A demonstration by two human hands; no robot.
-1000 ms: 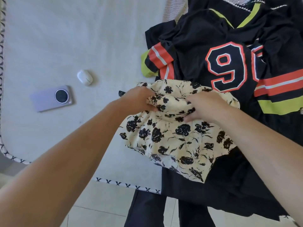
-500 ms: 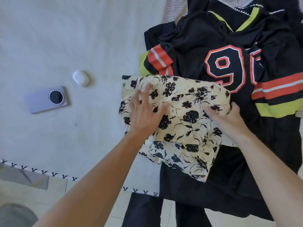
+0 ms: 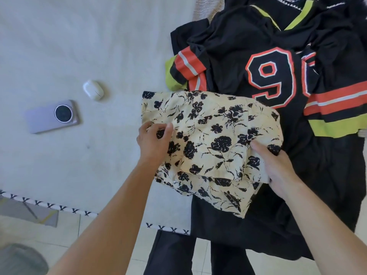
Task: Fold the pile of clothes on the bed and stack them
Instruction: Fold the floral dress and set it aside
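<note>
Cloth this thin looked light and floppy, so the folded edges seemed the best hold. Your left hand (image 3: 154, 142) pinched the floral garment (image 3: 210, 143) at its left edge, your right hand (image 3: 278, 167) gripped the right edge, over the black jersey (image 3: 258, 56) beyond your grip.

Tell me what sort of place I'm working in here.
Most likely a home bedroom: a pale bedspread with patterned trim hangs over tiled floor, heaped with clothes like a numbered black jersey, with a phone lying nearby.
</note>
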